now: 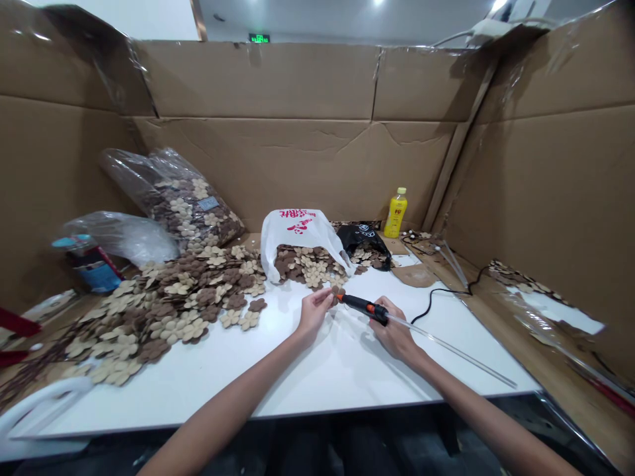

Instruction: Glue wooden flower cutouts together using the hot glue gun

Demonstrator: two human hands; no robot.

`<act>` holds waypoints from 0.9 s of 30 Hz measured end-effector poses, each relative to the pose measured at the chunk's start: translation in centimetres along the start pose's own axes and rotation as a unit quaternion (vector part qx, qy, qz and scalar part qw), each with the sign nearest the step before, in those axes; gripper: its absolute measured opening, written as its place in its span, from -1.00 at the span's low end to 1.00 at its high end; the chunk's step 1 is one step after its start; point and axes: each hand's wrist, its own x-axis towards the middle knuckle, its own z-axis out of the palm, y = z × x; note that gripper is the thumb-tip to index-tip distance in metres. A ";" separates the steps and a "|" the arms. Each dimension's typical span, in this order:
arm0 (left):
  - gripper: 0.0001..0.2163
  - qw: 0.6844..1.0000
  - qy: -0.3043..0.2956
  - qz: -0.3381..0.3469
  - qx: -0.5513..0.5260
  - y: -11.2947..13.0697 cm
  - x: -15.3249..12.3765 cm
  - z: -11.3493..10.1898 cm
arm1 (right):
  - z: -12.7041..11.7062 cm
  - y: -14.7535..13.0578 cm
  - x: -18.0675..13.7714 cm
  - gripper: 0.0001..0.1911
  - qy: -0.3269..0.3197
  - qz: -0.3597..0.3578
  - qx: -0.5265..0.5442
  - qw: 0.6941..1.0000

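Note:
My right hand (395,336) is wrapped round a black and orange hot glue gun (361,305). From its rear a long clear glue stick (461,360) sticks out to the lower right. Between the fingertips of my left hand (313,313) is a small brown flower piece (338,290), close to the gun's nozzle. Whether nozzle and flower touch, I cannot tell. A large heap of beige and brown flower pieces (193,297) spreads over the left of the white table (307,377).
Behind my hands lie a white plastic bag (292,228) and a black bag (364,239), both spilling flower pieces. A yellow bottle (395,215) stands at the back right. A black cord (436,291) crosses the right side. Cardboard walls (297,152) enclose the table.

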 end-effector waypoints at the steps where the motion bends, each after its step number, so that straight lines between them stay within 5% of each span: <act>1: -0.68 1.000 -0.001 0.001 0.000 0.0 0.0 0.0 | 0.0 0.1 0.0 -0.92 0.000 0.001 0.001 1.000; 19: -0.73 0.997 0.014 0.062 0.053 0.2 0.0 0.1 | -0.5 -0.2 -0.3 -0.96 -0.011 0.002 -0.016 1.000; 23: -0.69 0.997 0.024 0.056 0.053 0.2 0.1 0.0 | -2.9 1.6 -1.2 -0.77 -0.040 -0.004 -0.096 0.995; 27: -0.69 0.997 0.029 0.046 0.048 0.1 0.2 0.0 | -8.2 5.2 -2.8 -0.64 -0.020 0.032 -0.251 0.967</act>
